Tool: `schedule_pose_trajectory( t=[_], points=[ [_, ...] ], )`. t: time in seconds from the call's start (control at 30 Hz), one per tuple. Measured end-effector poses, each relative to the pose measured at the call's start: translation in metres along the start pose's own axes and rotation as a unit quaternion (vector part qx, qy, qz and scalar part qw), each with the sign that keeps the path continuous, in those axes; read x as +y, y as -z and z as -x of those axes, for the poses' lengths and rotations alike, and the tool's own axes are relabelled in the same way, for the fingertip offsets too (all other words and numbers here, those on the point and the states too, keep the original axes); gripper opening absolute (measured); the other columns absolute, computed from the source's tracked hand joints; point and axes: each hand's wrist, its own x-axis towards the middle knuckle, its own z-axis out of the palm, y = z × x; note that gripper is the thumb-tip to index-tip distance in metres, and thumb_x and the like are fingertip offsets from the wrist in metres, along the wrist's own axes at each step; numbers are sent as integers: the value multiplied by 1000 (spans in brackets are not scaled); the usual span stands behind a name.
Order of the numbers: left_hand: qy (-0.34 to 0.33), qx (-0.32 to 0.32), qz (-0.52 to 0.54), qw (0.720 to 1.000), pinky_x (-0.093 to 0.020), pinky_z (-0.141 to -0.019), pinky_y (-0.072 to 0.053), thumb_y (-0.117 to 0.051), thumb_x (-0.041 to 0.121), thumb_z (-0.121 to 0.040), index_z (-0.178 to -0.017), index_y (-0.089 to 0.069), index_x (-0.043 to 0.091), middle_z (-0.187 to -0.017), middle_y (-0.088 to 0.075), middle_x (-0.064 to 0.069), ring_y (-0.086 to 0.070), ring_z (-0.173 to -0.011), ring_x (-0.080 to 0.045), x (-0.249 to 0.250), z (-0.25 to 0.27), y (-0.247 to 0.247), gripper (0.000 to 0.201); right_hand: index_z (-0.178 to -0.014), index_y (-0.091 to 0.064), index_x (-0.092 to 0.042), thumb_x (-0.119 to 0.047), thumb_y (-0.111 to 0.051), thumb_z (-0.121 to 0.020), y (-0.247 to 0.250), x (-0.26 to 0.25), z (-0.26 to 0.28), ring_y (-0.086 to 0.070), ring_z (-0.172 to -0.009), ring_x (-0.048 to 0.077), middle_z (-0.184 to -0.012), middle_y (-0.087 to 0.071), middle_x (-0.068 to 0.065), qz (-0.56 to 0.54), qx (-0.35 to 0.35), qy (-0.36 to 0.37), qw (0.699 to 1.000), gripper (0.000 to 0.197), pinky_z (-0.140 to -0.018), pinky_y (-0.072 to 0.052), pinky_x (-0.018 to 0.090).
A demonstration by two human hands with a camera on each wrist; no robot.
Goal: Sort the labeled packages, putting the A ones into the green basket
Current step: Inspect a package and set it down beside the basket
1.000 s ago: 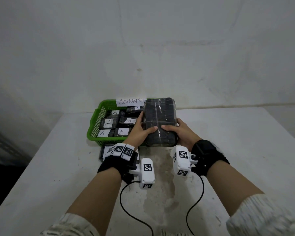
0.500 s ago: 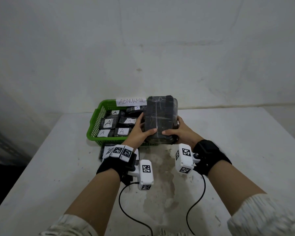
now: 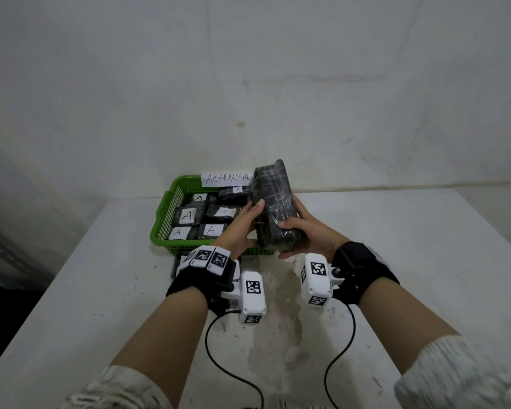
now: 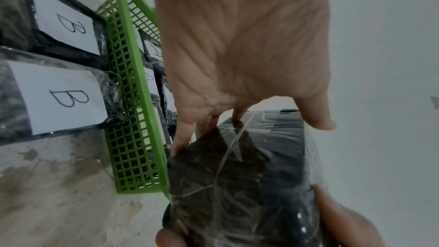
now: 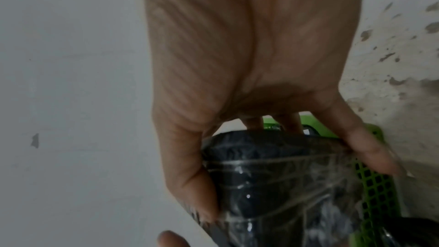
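While both of my hands hold one dark wrapped package point(image 3: 273, 206) up on edge above the near right corner of the green basket point(image 3: 164, 215), no label faces me, so its letter is unread. Left hand point(image 3: 242, 225): thumb on the near face, fingers curled behind it. Right hand point(image 3: 306, 231): clasped round the lower end, thumb across the front. Neither hand is empty or loose.

Done so far, by the look of it: several packages lie flat in the basket, each showing a white slip marked A. A card reading ABNORMAL point(image 3: 227, 178) stands at its far rim.

Left over: the left wrist view shows two packages marked B point(image 4: 60, 95) lying on the table point(image 3: 410, 246) just outside the basket's near wall. In the head view my left wrist mostly hides them.

Judgement: sorting is well advanced. This package needs turning until its slip shows, then goes in the basket if A, or down beside the B ones. Plastic wrap looks slick, so I would keep both hands on.
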Motion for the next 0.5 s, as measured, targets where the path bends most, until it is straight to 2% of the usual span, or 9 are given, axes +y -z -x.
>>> schedule_pose_trajectory(
  t=[0.07,0.17,0.3,0.4,0.5],
  points=[
    [3,2,-6,1000,-58,-96,-44,-62,48,-75,-139,-38,28,-135,-52,-3,-49,-123,-22,-1,-1,0,72,-142,-23,-56,-6,-58,-90,-1,4,-1,-62,-112,33,-126,-60,-6,-3,1,2,1000,80,-79,-55,56],
    [12,24,-17,999,-60,-98,-42,-70,37,-77,-137,-34,30,-135,-51,-6,-50,-122,-26,-4,-4,1,70,-141,-23,-57,-3,-58,-90,-3,11,-2,-63,-110,33,-125,-62,-3,-12,6,5,1000,83,-78,-56,53],
    [22,52,-26,998,-59,-98,-42,-67,27,-83,-144,-23,23,-135,-50,-9,-52,-119,-28,-4,-6,1,75,-142,-23,-56,-4,-59,-88,-3,12,-2,-62,-112,35,-131,-58,0,-13,8,7,1000,82,-76,-56,52],
    [27,56,-21,998,-59,-99,-41,-65,22,-85,-144,-19,20,-137,-46,-10,-50,-121,-29,-2,-7,1,75,-140,-28,-55,-17,-60,-84,-6,10,-4,-57,-116,37,-133,-54,1,-22,14,-2,1000,74,-71,-55,54],
    [26,51,-29,998,-59,-97,-43,-67,24,-83,-144,-17,22,-137,-46,-9,-51,-120,-28,1,-6,2,78,-141,-29,-49,-12,-53,-93,-5,11,-6,-57,-116,39,-130,-56,3,-32,31,-2,999,66,-73,-53,57]
  ],
)
